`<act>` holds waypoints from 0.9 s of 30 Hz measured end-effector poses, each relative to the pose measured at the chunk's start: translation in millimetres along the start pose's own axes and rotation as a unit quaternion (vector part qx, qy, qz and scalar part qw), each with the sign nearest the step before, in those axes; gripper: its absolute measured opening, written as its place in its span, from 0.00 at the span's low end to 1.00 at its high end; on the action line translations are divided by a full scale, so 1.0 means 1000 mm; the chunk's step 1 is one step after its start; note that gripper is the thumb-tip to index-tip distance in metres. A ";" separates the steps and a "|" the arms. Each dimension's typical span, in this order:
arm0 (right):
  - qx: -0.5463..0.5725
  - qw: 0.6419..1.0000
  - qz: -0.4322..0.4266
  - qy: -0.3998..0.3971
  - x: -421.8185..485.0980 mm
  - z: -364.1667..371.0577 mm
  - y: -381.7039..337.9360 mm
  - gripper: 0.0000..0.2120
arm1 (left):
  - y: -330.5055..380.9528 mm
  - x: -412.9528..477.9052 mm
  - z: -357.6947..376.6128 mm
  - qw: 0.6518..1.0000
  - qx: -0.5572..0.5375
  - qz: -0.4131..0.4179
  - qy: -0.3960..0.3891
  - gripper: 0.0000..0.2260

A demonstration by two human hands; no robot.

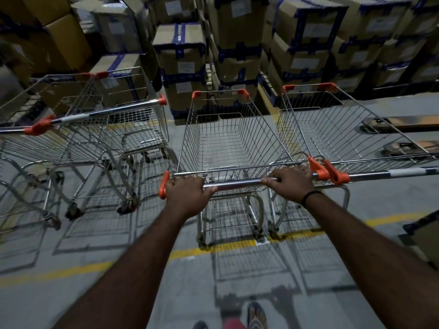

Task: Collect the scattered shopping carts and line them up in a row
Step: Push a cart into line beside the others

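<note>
Warehouse: stacked taped cartons (pixel 183 55) (floor lines (pixel 71 269)).

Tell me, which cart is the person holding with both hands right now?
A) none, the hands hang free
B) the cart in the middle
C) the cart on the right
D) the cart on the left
B: the left hand and the right hand both grip the handle bar of the middle cart, which stands close beside the right cart.

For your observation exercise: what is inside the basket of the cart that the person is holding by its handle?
The middle cart, gripped by the left hand and right hand, holds no goods: only its wire mesh shows, with grey floor visible through it. Nothing covers the basket's interior.
</note>
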State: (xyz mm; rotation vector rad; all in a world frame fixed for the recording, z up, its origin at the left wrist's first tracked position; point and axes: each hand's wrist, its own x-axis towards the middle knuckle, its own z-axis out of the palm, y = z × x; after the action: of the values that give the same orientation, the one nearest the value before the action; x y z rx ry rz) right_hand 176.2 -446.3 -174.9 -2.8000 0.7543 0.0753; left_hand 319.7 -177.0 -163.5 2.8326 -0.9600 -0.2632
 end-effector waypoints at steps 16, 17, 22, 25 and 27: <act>0.003 1.000 -0.009 0.007 -0.006 -0.001 0.003 0.27 | 0.002 -0.007 0.003 1.000 -0.007 0.005 0.004 0.26; 0.001 1.000 -0.010 0.006 -0.006 0.000 0.004 0.28 | 0.003 -0.007 0.003 1.000 -0.004 0.006 0.004 0.26; 0.004 1.000 -0.014 0.004 -0.006 -0.005 0.008 0.33 | 0.007 -0.009 0.007 1.000 0.000 0.004 0.005 0.27; -0.004 1.000 -0.019 0.005 -0.008 -0.007 0.009 0.33 | 0.009 -0.011 0.009 1.000 -0.003 0.000 0.003 0.26; -0.004 1.000 -0.021 0.004 -0.008 -0.007 0.011 0.37 | 0.010 -0.013 0.010 1.000 -0.005 -0.001 0.001 0.26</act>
State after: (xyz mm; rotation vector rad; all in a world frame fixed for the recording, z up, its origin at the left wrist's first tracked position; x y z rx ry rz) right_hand 163.7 -452.8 -169.5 -2.8234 0.6994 0.0592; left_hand 301.4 -177.7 -169.3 2.8248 -0.9522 -0.2645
